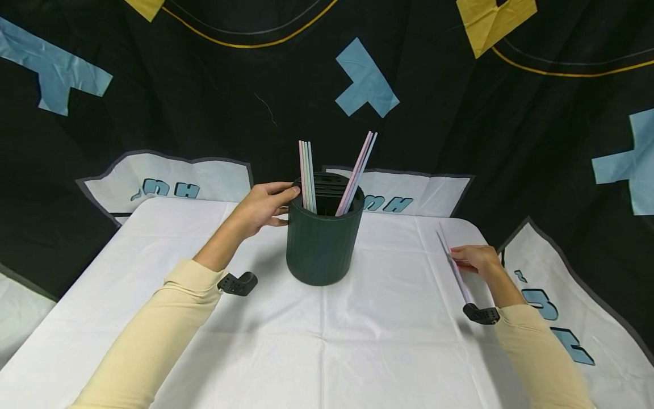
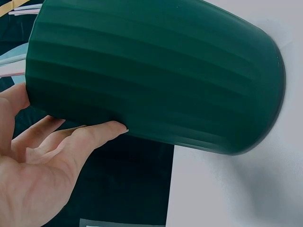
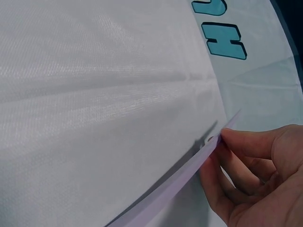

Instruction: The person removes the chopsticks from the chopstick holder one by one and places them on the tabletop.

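Observation:
A dark green ribbed bin (image 1: pixel 321 250) stands upright mid-table. My left hand (image 1: pixel 263 207) holds it at the left side of its rim; in the left wrist view a finger reaches the rim while others touch the ribbed wall. Two bundles of thin pastel strips stick up from the bin, the left bundle (image 1: pixel 307 176) nearly upright and the right bundle (image 1: pixel 357 173) leaning right. Over the table's right side, my right hand (image 1: pixel 475 258) pinches a long thin lilac strip (image 3: pixel 177 177) between thumb and fingers. Its shadow lies close beside it on the cloth.
A white cloth (image 1: pixel 322 341) with fold creases covers the table. Inside the bin's back is a black slotted part (image 1: pixel 332 184). Behind hangs a black backdrop (image 1: pixel 214 91) with blue and yellow shapes. Each wrist carries a black camera mount, such as the left mount (image 1: pixel 237 284).

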